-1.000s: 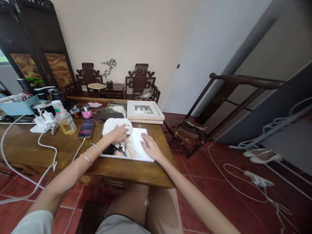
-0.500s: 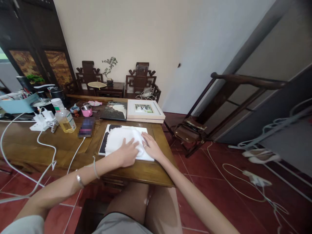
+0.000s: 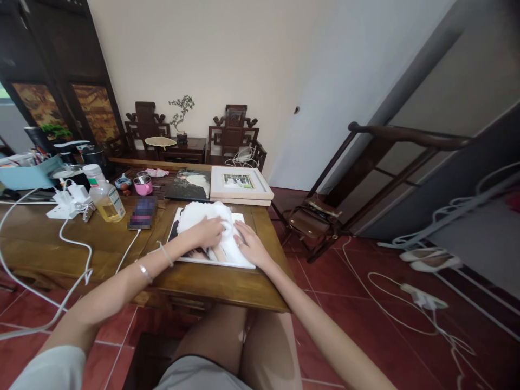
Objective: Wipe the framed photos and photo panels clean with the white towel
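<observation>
At the near edge of the wooden table the photo print lies flat. It is pinned at its right side by the right hand, spread open palm down, and that steady pressure is judged necessary if the print is not to be dragged. The left hand is curled down onto the white cloth, which is bunched over the print's middle and far part. Light, even strokes are advised, with the bracelets held off the surface and each stroke stopped short of the framed picture just beyond.
</observation>
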Available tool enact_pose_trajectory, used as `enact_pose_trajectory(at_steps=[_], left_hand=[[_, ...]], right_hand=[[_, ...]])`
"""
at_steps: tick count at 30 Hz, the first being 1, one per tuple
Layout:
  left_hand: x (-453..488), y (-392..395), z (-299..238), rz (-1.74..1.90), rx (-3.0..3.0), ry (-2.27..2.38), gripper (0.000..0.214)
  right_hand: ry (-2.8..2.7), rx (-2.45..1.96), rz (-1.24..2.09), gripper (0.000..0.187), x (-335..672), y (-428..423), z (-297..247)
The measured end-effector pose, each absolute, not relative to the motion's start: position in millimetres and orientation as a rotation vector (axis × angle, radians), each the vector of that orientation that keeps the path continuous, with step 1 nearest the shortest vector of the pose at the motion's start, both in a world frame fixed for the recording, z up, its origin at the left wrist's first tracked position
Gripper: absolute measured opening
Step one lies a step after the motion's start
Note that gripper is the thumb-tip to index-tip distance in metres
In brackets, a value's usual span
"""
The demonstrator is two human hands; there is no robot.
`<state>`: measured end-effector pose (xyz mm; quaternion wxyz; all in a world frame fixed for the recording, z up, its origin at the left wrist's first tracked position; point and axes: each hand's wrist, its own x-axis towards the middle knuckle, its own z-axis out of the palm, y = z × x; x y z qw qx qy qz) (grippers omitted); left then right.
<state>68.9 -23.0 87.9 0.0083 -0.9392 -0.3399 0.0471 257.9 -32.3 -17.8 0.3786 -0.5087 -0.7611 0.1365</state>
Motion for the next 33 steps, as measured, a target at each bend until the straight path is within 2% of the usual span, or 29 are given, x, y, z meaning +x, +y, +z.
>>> enact_pose_trajectory(at_steps=[4,8,18,21,33], left_hand=[[73.9,18.8,85.2,0.063,-2.893,-1.12,0.024],[73.1,16.2,84.7,0.057,-2.863,-1.151,0.025],[51.6,-127.9,92.1,0.186,-2.96,-0.968,0.032],[50.7,-139.2,93.2,0.18,-3.004,-0.941,0.032],[59.8,5.2,80.3,0.007,-2.874,-1.197,0.026]], right_hand=[[-1.953,-1.321,0.345,0.044,258.5,-32.5,-17.6],[-1.952,-1.314,0.351,0.043,258.8,-31.9,-18.0],[-1.952,-1.313,0.356,0.045,257.6,-33.4,-16.7],[-1.948,-1.311,0.354,0.046,258.0,-33.4,-16.9],[-1.949,-1.312,0.347,0.043,258.8,-32.1,-18.9]])
